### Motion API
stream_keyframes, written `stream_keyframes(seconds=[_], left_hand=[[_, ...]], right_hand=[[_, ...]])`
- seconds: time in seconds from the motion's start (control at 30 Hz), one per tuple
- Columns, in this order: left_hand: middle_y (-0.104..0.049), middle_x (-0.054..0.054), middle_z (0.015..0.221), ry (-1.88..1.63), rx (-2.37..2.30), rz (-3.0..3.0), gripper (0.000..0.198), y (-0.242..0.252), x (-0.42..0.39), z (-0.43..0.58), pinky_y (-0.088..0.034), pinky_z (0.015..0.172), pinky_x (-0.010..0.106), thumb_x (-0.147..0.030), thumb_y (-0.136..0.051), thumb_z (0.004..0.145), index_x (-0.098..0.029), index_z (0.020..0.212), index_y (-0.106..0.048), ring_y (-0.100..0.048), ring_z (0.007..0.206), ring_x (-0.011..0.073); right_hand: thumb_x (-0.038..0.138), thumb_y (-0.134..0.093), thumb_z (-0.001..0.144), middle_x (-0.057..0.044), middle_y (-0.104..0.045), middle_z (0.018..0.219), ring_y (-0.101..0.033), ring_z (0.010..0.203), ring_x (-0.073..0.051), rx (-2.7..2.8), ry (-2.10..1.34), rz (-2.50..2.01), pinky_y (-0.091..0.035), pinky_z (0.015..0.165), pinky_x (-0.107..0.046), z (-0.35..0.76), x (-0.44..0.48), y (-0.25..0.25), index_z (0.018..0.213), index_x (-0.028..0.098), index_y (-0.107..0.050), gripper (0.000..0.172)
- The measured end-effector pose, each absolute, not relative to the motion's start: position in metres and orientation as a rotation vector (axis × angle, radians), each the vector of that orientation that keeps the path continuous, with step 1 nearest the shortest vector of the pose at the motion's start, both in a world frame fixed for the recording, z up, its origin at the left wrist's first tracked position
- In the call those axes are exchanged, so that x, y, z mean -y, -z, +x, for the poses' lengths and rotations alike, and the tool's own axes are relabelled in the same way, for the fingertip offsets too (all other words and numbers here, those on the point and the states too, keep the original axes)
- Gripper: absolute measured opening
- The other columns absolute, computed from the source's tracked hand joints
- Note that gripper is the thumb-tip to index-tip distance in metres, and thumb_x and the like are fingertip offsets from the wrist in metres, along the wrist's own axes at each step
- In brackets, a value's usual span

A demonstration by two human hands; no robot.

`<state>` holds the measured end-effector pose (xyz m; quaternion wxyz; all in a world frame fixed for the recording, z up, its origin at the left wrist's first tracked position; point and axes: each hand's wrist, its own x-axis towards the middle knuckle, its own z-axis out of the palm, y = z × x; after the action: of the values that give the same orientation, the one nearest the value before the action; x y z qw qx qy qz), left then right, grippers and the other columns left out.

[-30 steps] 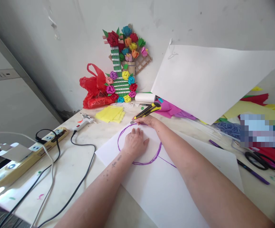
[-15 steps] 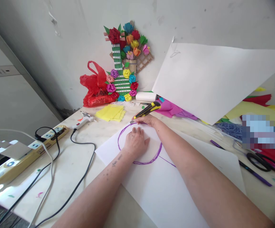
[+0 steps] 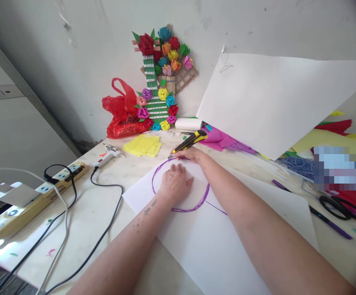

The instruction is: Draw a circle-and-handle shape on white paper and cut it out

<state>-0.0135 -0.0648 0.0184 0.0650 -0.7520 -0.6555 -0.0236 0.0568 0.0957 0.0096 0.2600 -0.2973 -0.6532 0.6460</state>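
L hand (image 3: pixel 175 182) spread on paper (image 3: pixel 202 246), R hand (image 3: pixel 190 154) pinching cutter (image 3: pixel 191 141); pale tbl (image 3: pixel 93 207) agst grey wall (image 3: pixel 242 24).

1. From my remote view I see a yellow-and-black utility knife (image 3: pixel 190 141) gripped in the right hand (image 3: pixel 188 154). It slants, handle up to the right, grey blade down to the left at the far edge of a purple circle (image 3: pixel 184 211).
2. I see the white sheet (image 3: pixel 202 241) flat on the table (image 3: pixel 134 170), one corner pointing left, forearms crossing over it.
3. I make out the circle's thick, uneven strokes; the left hand (image 3: pixel 176 181) lies flat inside, its wrist hiding some of the outline.
4. I see a thin purple line (image 3: pixel 216 207) running rightward from the circle's lower right.
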Motion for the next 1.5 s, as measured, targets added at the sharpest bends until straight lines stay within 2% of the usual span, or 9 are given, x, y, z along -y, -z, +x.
stream_keyframes(seconds=[0.2, 0.43, 0.67, 0.83, 1.33, 1.5], left_hand=[[-0.056, 0.011, 0.12, 0.058, 1.911, -2.339, 0.035, -0.024, 0.063, -0.024, -0.044, 0.088, 0.038, -0.038, -0.035, 0.091, -0.018, 0.109, -0.057, -0.051, 0.111, 0.0249], [-0.059, 0.008, 0.119, 0.07, 1.833, -2.385, 0.031, -0.026, 0.059, -0.032, -0.045, 0.088, 0.037, -0.035, -0.038, 0.091, -0.021, 0.108, -0.059, -0.056, 0.109, 0.0231], [-0.067, -0.003, 0.113, 0.403, 2.005, -2.326, 0.03, -0.013, 0.052, -0.055, -0.044, 0.092, 0.029, -0.033, -0.041, 0.09, -0.033, 0.107, -0.066, -0.06, 0.107, 0.0151], [-0.066, -0.008, 0.113, 0.537, 2.042, -2.37, 0.03, -0.007, 0.048, -0.061, -0.043, 0.094, 0.025, -0.029, -0.045, 0.087, -0.036, 0.106, -0.067, -0.058, 0.11, 0.0117], [-0.068, -0.002, 0.11, 0.42, 1.874, -2.409, 0.03, -0.009, 0.052, -0.055, -0.042, 0.096, 0.028, -0.032, -0.04, 0.09, -0.031, 0.102, -0.068, -0.057, 0.111, 0.0134], [-0.069, -0.001, 0.109, 0.407, 1.853, -2.407, 0.031, -0.009, 0.052, -0.054, -0.042, 0.095, 0.028, -0.032, -0.04, 0.09, -0.029, 0.103, -0.068, -0.059, 0.109, 0.0144]], right_hand=[[0.014, -0.071, 0.057, 0.002, -0.056, 0.052, -0.047, 0.049, -0.007, 1.823, -1.735, -0.783, -0.036, 0.048, -0.019, 0.056, -0.095, -0.014, 0.073, 0.013, -0.068, 0.015], [0.017, -0.072, 0.056, 0.001, -0.058, 0.055, -0.046, 0.05, -0.007, 1.868, -1.721, -0.781, -0.036, 0.049, -0.02, 0.055, -0.096, -0.016, 0.072, 0.013, -0.069, 0.017], [0.017, -0.071, 0.055, 0.001, -0.06, 0.058, -0.047, 0.051, -0.007, 1.831, -1.745, -0.754, -0.037, 0.049, -0.021, 0.055, -0.097, -0.014, 0.069, 0.014, -0.068, 0.015], [0.017, -0.071, 0.055, 0.001, -0.059, 0.057, -0.047, 0.05, -0.008, 1.855, -1.746, -0.741, -0.037, 0.05, -0.021, 0.055, -0.098, -0.013, 0.071, 0.013, -0.069, 0.016], [0.017, -0.072, 0.053, 0.001, -0.059, 0.057, -0.047, 0.051, -0.008, 1.85, -1.777, -0.723, -0.037, 0.05, -0.022, 0.055, -0.102, -0.013, 0.069, 0.013, -0.067, 0.018], [0.019, -0.075, 0.051, -0.001, -0.062, 0.064, -0.048, 0.053, -0.008, 1.827, -1.801, -0.719, -0.039, 0.05, -0.022, 0.054, -0.107, -0.009, 0.071, 0.013, -0.068, 0.022]])
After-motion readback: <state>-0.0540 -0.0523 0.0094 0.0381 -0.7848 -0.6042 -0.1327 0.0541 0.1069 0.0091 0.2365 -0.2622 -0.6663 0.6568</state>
